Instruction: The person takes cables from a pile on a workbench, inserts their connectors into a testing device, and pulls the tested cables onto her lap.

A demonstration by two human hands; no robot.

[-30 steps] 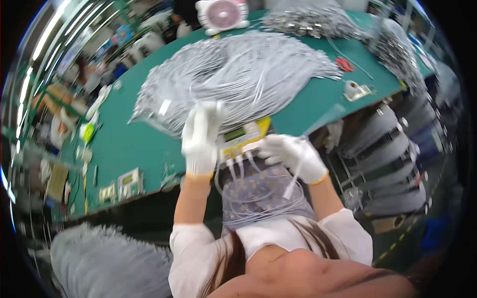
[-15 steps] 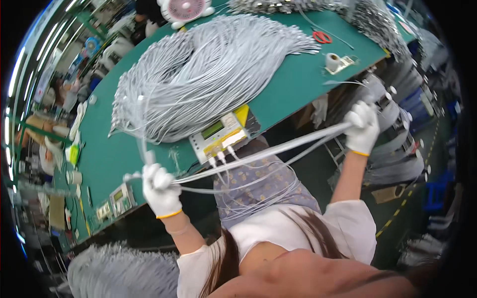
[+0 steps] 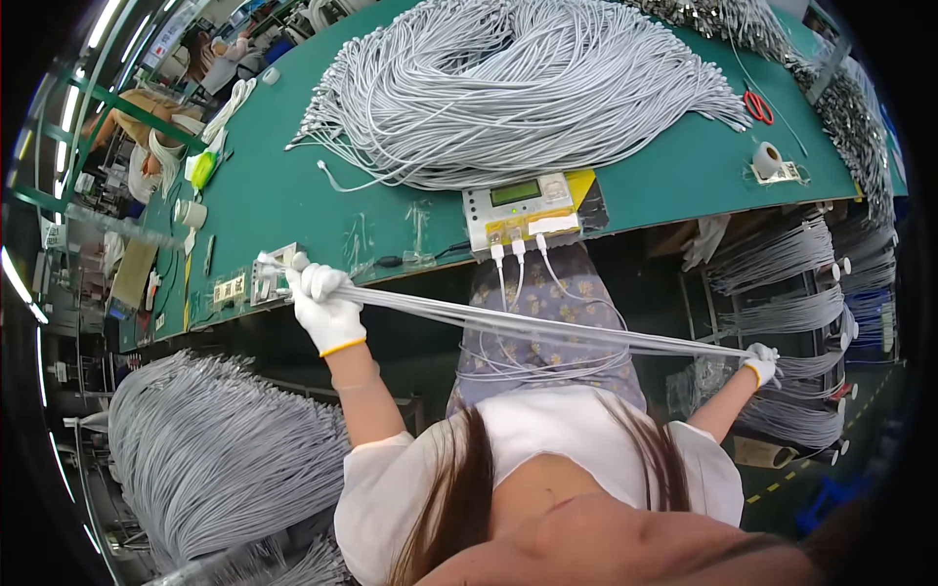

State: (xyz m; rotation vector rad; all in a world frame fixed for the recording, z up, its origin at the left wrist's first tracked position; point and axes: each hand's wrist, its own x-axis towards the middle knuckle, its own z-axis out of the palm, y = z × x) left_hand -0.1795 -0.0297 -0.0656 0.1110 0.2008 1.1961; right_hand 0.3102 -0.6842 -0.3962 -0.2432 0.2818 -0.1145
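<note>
Left hand (image 3: 327,309) clenches white cables (image 3: 410,305); right hand (image 3: 761,365), small in view, seemingly grips them too.

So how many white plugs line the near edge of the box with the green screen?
3 at that edge of the box: left plug, middle plug and right plug, set slightly apart.

A slim bundle of grey cables (image 3: 420,307) stretches nearly straight across the lap (image 3: 547,283), slanting down rightward.

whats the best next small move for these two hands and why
Perhaps ease the right hand slightly toward the left hand: the pale cables run nearly straight between both gloved grips, with little visible sag, so pulling further might strain them.
</note>
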